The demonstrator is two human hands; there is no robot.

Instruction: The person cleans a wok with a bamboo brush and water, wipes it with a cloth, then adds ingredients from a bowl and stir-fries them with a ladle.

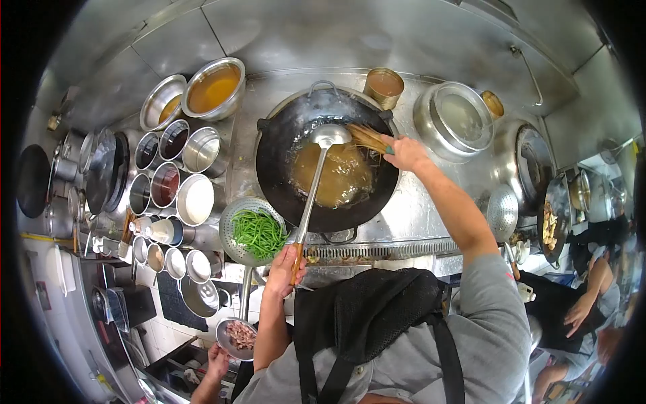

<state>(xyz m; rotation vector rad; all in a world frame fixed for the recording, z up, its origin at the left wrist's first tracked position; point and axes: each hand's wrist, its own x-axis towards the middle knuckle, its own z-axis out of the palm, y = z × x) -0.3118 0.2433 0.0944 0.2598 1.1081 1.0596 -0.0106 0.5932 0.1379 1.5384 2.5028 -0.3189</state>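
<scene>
A black wok [276, 168] holds cloudy brownish liquid in front of me. My left hand [285, 271] is closed around the wooden handle end of a long metal ladle [315, 182], whose bowl is over the wok's far part. My right hand [407, 155] grips a bamboo wok brush [367, 138] with a green band, its bristles pointing left beside the ladle bowl. Just left of the wok, near my left hand, is a perforated strainer [232, 210] carrying cut green vegetables [257, 233].
Another person's hand [217, 361] holds a small metal bowl [229, 343] of chopped meat at lower left. Seasoning pots [195, 200] and bowls of amber liquid [214, 89] crowd the left. A tin [384, 87] and steel pot [431, 128] stand behind right. Another person [592, 296] is far right.
</scene>
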